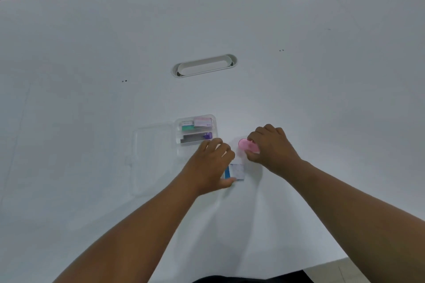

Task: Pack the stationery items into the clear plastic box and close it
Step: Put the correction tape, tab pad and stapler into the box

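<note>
Covering a blue-white item (pixel 236 171), perhaps an eraser, left hand (pixel 208 165), box corner (pixel 184 154) hidden

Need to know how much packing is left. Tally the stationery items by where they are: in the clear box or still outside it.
In the clear plastic box: 3 (green-and-white pack, pink-and-white pack, grey-and-purple item)
Outside the box: 2 (pink item under the right hand, blue-and-white packet by the left hand)
Total: 5
</note>
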